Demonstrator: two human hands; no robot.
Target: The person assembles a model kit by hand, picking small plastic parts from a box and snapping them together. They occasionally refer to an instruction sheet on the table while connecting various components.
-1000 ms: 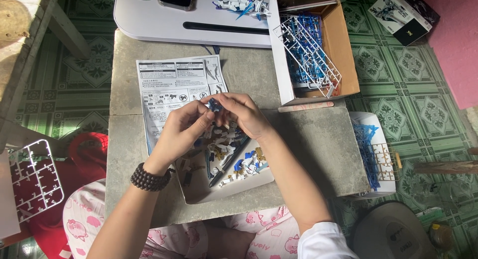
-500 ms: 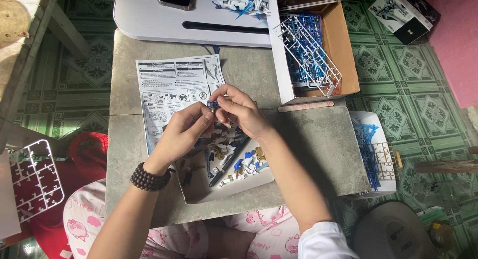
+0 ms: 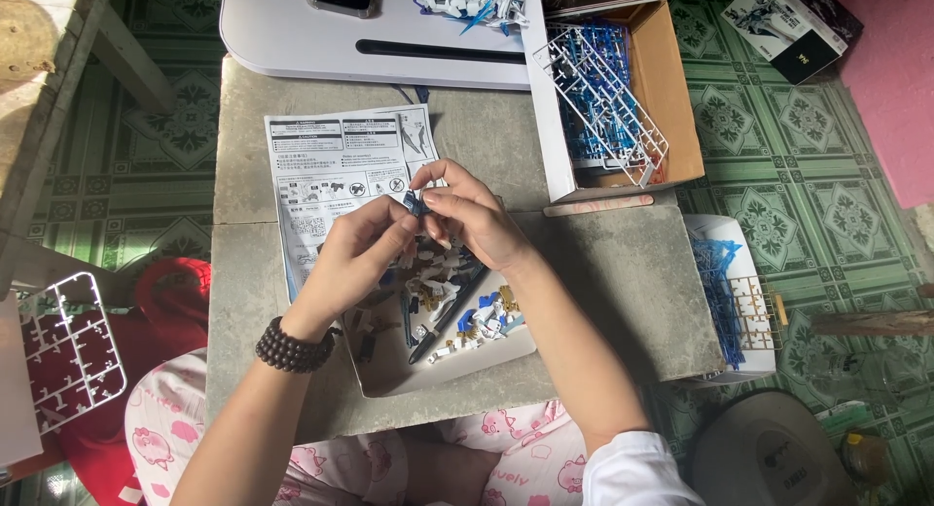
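Both hands meet just above the shallow tray (image 3: pixel 389 375) of loose model parts — the left hand (image 3: pixel 355 258) and right hand (image 3: pixel 472 219) pinch a small blue part (image 3: pixel 413 205) between narrowed fingers. An instruction sheet (image 3: pixel 336 165) lies beyond the tray on the grey surface (image 3: pixel 623 272).

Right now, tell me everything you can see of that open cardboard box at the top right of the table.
The cardboard box is brown inside with a white outer wall on its near left side. It lies open, tilted slightly, at the far right corner of the grey stone table, beside the white tray. Inside lie plastic part frames, white over blue, leaning against the left wall. A thin pinkish stick lies along its front edge. Neither hand touches it.
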